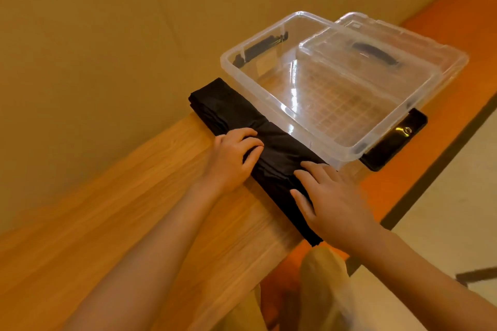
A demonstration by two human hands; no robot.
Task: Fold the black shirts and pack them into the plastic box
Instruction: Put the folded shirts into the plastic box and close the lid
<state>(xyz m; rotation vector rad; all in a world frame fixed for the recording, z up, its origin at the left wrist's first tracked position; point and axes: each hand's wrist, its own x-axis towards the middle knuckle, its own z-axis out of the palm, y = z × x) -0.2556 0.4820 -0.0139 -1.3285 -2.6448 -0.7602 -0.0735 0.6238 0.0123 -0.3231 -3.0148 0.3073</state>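
A black shirt [228, 110], folded into a long narrow strip, lies across the wooden table [139, 196] right beside the clear plastic box [271, 99]. My left hand [232, 154] rests on the strip's middle with fingers curled over its edge. Nearer to me, my right hand [330, 201] lies flat on the strip's near end, fingers spread, thumb along the cloth. The box is open and holds no shirts.
The box's clear lid [376, 43] with a black handle leans over the box's far side. A black latch flap [395, 142] sticks out at the box's right end. The table's right edge drops to an orange floor [443, 83]. My knee [322, 277] shows below.
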